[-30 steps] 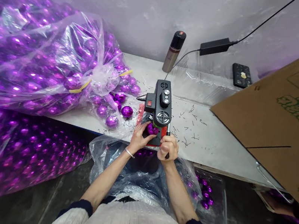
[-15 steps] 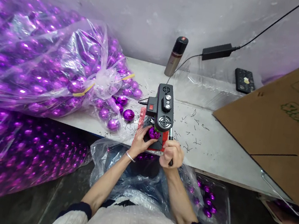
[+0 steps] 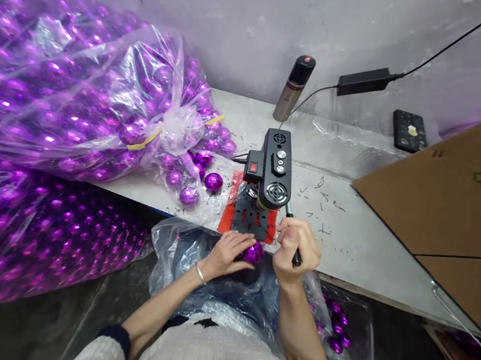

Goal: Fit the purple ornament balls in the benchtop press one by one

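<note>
My left hand (image 3: 227,255) is closed around a shiny purple faceted ball (image 3: 253,252), just in front of the table's near edge. With fingers wrapped, my right hand (image 3: 297,251) grips the black end of a lever (image 3: 289,211) on the right side of a small black press machine (image 3: 277,167). A red switch (image 3: 253,167) sits on the machine's left box. Beneath its head lies a dark slotted base plate (image 3: 250,221) on a red sheet (image 3: 225,220), with no ball on it.
Big clear bags of purple balls (image 3: 77,87) fill the left side, with loose balls (image 3: 213,182) near the machine. A spray can (image 3: 294,88), a power adapter (image 3: 364,81), a phone (image 3: 409,131) and a cardboard box (image 3: 453,220) stand behind and right. Black scraps litter the table (image 3: 341,238).
My left hand has drawn the purple ball from under the machine's head back toward my body, past the table edge. My right hand stays on the lever. The view has shifted slightly.
</note>
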The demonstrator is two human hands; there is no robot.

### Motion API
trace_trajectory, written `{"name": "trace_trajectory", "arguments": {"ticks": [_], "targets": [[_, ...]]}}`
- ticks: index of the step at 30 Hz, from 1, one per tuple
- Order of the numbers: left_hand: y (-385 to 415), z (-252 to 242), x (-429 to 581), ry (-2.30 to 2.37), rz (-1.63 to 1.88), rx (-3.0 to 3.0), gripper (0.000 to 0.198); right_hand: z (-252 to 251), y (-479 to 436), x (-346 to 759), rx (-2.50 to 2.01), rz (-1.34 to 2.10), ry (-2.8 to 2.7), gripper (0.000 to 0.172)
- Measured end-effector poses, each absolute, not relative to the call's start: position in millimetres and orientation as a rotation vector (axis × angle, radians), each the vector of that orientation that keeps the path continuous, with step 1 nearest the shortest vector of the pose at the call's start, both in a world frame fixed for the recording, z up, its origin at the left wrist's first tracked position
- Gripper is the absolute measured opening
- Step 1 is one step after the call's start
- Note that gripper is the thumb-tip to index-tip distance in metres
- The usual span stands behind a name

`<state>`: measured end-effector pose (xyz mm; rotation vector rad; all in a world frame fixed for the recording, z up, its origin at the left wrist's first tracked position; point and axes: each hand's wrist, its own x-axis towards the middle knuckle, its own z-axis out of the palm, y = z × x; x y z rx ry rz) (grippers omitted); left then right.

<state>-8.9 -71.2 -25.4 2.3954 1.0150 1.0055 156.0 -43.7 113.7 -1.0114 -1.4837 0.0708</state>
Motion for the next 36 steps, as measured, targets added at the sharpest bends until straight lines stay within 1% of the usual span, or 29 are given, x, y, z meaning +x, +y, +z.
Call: {"name": "trace_trajectory", "arguments": {"ticks": [3,4,5,8,9,10,13,15,19,24,27,31,34,36], "targets": [[-83,-26,-15,0.935,0.997,2.483,0.093,110,-44,157,-0.982,0.062,-1.489,0.031],[-79,-23,-18,0.979,1.021,2.485,0.092,109,-44,157,-0.978,0.060,-1.491,0.031],[-71,-19,-20,1.078,1.049,2.469,0.085,108,-43,157,-0.976,0.057,-1.495,0.031],[-28,2,-33,1.631,1.097,2.309,0.047,107,-42,157,-0.965,0.039,-1.506,0.031],[-11,10,-38,1.830,1.072,2.239,0.043,106,-42,157,-0.959,0.033,-1.509,0.031],[6,18,-44,1.952,0.957,2.224,0.043,106,-42,157,-0.957,0.029,-1.512,0.031],[45,34,-58,2.047,0.558,2.290,0.052,105,-41,157,-0.961,0.018,-1.524,0.031],[59,35,-66,2.047,0.475,2.277,0.052,105,-41,157,-0.961,0.013,-1.535,0.031],[68,27,-77,1.947,0.680,2.170,0.047,108,-40,157,-0.959,0.013,-1.536,0.030],[61,31,-78,1.686,1.048,1.889,0.066,117,-38,156,-0.952,0.034,-1.508,0.032],[41,35,-66,1.441,1.202,1.571,0.067,125,-37,154,-0.959,0.070,-1.489,0.033],[7,29,-41,1.171,1.265,1.171,0.064,132,-36,153,-0.975,0.103,-1.466,0.033],[-5,17,-21,1.107,1.287,0.962,0.063,132,-36,154,-0.980,0.109,-1.469,0.033],[-5,10,-10,1.115,1.303,0.923,0.065,132,-37,154,-0.978,0.108,-1.481,0.032]]}}
